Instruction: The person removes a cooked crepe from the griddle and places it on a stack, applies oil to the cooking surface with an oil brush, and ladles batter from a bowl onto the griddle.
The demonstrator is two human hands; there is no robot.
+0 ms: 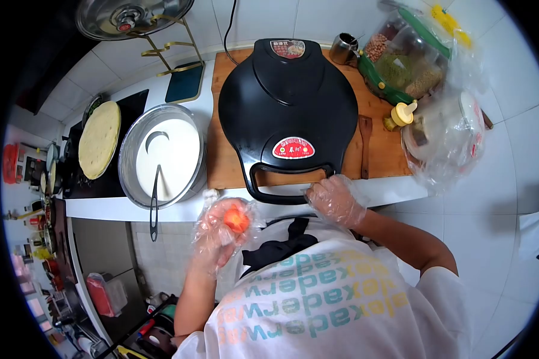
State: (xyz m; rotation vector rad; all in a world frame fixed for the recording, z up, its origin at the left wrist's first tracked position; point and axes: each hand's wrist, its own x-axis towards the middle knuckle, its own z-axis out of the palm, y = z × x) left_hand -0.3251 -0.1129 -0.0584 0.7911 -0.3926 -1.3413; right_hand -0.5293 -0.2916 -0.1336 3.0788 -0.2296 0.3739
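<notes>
My left hand [219,232], in a clear plastic glove, is closed around an orange-red piece that looks like cut vegetable [236,220]; its exact kind is unclear. My right hand [335,197], also gloved, grips the right end of the front handle of a black electric griddle [287,107], whose lid is down. Left of the griddle stands a metal pot [199,173] of white batter [179,152]. A ladle [156,197] rests in the batter, its handle over the near rim. Further left lies a round yellow flatbread [99,140].
The griddle sits on a wooden board [218,137]. To its right are a wooden spatula [365,146], a small oil bottle [399,116], a green-trimmed grain container [404,57] and a plastic-wrapped container [446,134]. A metal cup [344,49] and a gold lid rack [188,45] stand behind.
</notes>
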